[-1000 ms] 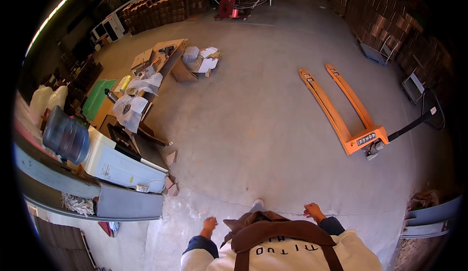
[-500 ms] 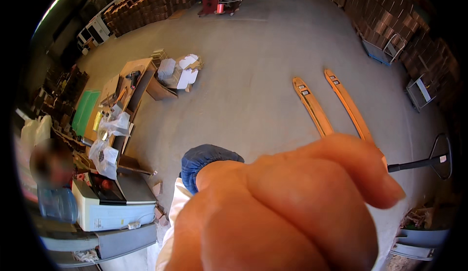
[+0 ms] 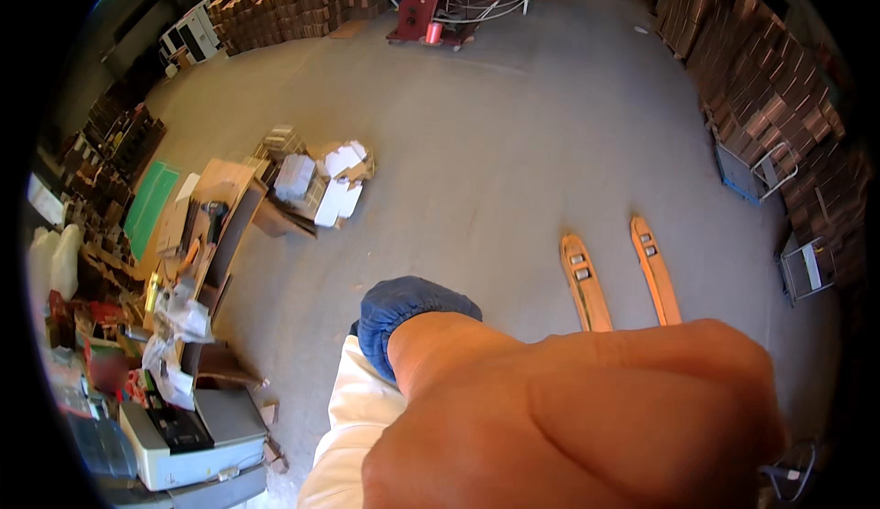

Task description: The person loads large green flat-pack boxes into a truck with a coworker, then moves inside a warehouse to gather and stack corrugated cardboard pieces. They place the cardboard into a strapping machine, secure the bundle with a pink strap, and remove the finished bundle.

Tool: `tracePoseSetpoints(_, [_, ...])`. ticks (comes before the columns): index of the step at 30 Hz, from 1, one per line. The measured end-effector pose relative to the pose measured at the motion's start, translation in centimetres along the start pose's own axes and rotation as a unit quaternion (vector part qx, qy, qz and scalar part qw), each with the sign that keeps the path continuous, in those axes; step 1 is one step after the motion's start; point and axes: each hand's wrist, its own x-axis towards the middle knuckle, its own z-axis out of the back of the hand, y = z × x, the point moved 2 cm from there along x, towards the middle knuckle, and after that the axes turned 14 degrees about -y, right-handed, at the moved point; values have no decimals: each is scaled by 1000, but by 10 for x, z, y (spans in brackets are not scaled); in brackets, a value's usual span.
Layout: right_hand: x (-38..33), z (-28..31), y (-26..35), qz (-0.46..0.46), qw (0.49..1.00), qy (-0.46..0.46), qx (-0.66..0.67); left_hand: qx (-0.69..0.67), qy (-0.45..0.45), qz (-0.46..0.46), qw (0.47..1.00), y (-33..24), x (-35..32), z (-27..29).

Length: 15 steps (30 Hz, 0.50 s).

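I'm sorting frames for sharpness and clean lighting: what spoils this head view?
Head view: a hand raised close to the lens fills the lower right, soft and out of focus; it hides part of the orange pallet jack. Fisheye bends the box stacks near the black rim; the floor is evenly lit, without glare.

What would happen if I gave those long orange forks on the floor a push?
The orange forks look like thick metal lying flat on the concrete floor, so they are probably heavy and stiff, unlikely to bend or tip. Small rollers seem set near the tips, so they might roll lengthwise rather than slide sideways. The handle end is hidden behind a hand.
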Motion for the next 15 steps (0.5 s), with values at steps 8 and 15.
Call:
tracePoseSetpoints(8, [57,7,9,-226,973,18,-33,-6,-14,51,999,204,99,224])
tracePoseSetpoints(15, [186,31,159,-266,962,-43,53,8,-21,67,998,396,149,365])
